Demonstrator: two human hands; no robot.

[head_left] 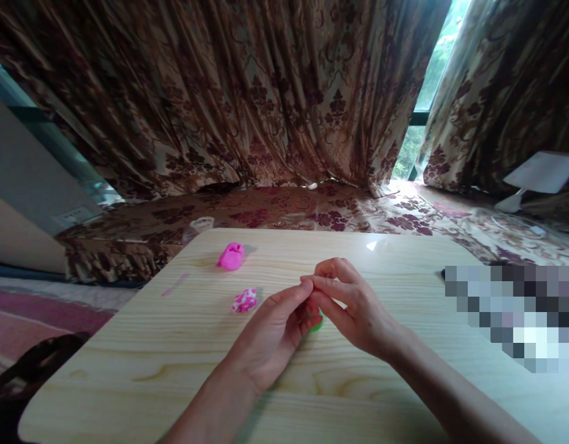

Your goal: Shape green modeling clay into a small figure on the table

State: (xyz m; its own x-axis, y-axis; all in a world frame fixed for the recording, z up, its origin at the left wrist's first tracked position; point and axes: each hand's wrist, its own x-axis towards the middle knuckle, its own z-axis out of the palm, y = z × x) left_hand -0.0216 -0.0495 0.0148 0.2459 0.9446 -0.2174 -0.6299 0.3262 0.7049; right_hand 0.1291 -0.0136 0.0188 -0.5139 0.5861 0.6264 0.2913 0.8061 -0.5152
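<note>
My left hand point(275, 330) and my right hand point(347, 302) meet above the middle of a light wooden table point(173, 364). Their fingers are curled and pinched together around a small green lump point(318, 322), most of it hidden behind the fingers. A pink-and-white clay piece point(244, 300) lies on the table just left of my left hand. Farther back sits a solid pink clay lump point(231, 256). A thin pink smear or strip point(174, 284) lies near the table's left edge.
A small clear plastic cup point(199, 226) stands just beyond the table's far left corner. Patterned brown curtains and cloth point(284, 123) fill the background. A white lamp-like object point(537, 179) sits at the far right. A blurred patch covers the table's right side.
</note>
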